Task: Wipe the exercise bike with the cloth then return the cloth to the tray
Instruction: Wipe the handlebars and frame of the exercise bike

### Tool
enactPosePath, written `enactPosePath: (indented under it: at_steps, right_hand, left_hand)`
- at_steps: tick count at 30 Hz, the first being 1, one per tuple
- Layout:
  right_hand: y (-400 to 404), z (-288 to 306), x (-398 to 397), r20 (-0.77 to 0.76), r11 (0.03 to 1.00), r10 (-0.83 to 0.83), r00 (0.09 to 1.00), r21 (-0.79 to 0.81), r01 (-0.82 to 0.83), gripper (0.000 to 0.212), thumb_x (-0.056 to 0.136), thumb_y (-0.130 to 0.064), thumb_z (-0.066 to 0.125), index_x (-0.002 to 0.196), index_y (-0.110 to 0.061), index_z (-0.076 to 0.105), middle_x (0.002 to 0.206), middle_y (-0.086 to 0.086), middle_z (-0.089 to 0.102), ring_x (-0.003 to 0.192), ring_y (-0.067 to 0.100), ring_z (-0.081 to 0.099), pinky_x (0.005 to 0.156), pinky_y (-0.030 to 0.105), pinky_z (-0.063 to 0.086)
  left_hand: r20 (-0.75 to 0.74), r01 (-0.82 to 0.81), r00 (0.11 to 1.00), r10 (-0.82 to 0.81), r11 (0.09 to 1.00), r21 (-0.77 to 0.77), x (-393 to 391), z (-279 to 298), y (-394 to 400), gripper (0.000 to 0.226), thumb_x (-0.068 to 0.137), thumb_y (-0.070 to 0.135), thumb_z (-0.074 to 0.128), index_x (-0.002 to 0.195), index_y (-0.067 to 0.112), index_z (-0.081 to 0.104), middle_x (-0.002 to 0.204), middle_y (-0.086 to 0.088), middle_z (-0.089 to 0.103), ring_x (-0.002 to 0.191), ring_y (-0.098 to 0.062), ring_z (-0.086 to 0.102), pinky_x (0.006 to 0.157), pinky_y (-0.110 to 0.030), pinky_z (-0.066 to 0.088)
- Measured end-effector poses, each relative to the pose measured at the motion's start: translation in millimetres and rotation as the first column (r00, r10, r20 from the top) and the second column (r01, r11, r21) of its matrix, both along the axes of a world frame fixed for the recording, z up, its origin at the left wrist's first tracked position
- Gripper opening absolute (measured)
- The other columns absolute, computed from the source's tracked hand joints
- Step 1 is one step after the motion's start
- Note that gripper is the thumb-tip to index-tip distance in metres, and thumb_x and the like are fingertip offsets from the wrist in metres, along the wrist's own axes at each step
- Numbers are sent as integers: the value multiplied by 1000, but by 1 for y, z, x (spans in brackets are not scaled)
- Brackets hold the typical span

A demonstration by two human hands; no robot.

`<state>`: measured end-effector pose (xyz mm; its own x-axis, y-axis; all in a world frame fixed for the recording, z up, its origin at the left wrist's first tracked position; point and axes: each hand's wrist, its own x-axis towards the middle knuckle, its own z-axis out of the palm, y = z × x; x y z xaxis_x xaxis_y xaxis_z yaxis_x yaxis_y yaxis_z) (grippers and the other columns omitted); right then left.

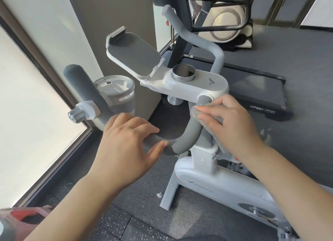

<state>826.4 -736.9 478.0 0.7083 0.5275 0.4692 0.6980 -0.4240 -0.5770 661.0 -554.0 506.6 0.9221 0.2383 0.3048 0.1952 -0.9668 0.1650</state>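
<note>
A white exercise bike (212,179) with grey foam handlebars (187,138) fills the middle of the head view. My right hand (228,121) presses a grey cloth (207,120) against the near bar just below the white console (201,82). My left hand (126,143) grips the curved lower part of the same handlebar, thumb underneath. The cloth hangs down under my right palm. No tray is in view, apart from the bike's grey tablet holder (133,53).
A clear cup holder (115,93) hangs at the bike's left. A black treadmill (252,85) lies behind the bike, and another machine (225,17) stands at the back. A window frame (54,161) runs along the left. Something red (27,215) sits at the bottom left.
</note>
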Motion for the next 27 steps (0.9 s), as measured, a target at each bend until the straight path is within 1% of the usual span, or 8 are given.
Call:
enactPosePath:
  at_steps: [2, 5, 12, 17, 19, 22, 25, 27]
  right_hand:
    - [5, 3, -17, 27, 994, 96, 995, 49, -97, 25, 87, -40, 62, 110, -36, 70, 96, -13, 53, 89, -6, 53, 79, 17, 45]
    - [11, -7, -43, 68, 973, 228, 971, -40, -226, 29, 86, -47, 53, 109, -38, 69, 98, -9, 55, 87, 0, 56, 71, 17, 45]
    - [4, -12, 21, 54, 989, 133, 990, -76, -128, 20, 87, -41, 63, 105, -42, 71, 99, -15, 45, 83, -3, 46, 70, 21, 40]
    - [5, -1, 69, 43, 992, 15, 999, -124, -10, 23, 88, -33, 64, 110, -33, 71, 103, -4, 50, 92, 16, 56, 81, 34, 49]
    - [6, 2, 67, 15, 998, 27, 1000, -52, -26, 23, 88, -31, 64, 110, -30, 71, 100, -3, 51, 94, 14, 56, 86, 35, 48]
    - [6, -1, 37, 4, 984, 169, 986, 54, -169, 25, 85, -41, 63, 107, -32, 72, 99, -4, 54, 92, 4, 56, 84, 23, 47]
    - [6, -13, 20, 14, 975, 220, 975, 11, -220, 30, 77, -52, 61, 100, -38, 73, 98, -10, 52, 87, -11, 50, 75, 5, 37]
    - [8, -16, 30, 36, 988, 155, 987, -6, -155, 24, 77, -49, 66, 97, -38, 74, 98, -12, 47, 84, -7, 50, 71, 11, 39]
  left_hand:
    - [10, 10, 1000, -9, 1000, -14, 1, -2, -6, 40, 81, 63, 51, 96, 32, 71, 95, 16, 66, 94, -16, 53, 91, -30, 34]
    - [30, 25, 999, -24, 999, -27, 3, -6, -14, 37, 80, 62, 54, 93, 32, 71, 93, 17, 66, 91, -16, 54, 89, -32, 38]
    - [22, 0, 1000, 1, 1000, -16, 9, -10, -23, 39, 78, 64, 53, 89, 32, 72, 89, 17, 66, 88, -16, 55, 85, -30, 37]
    - [36, -22, 999, 23, 999, -28, 10, -12, -26, 38, 78, 64, 52, 87, 32, 72, 87, 17, 65, 88, -15, 54, 84, -26, 35]
    - [28, -18, 999, 19, 999, -30, 9, -12, -26, 38, 79, 64, 52, 89, 33, 72, 88, 18, 65, 89, -14, 54, 85, -27, 35]
    - [21, -23, 999, 24, 999, -38, 9, -14, -25, 39, 80, 65, 51, 91, 33, 71, 89, 19, 64, 91, -13, 53, 88, -26, 35]
    - [29, -23, 999, 24, 999, -44, 9, -15, -26, 41, 80, 66, 50, 91, 32, 71, 89, 19, 64, 91, -14, 53, 89, -27, 34]
    - [29, -24, 999, 26, 999, -48, 9, -14, -26, 41, 80, 66, 51, 91, 32, 72, 89, 19, 64, 91, -14, 53, 90, -28, 36]
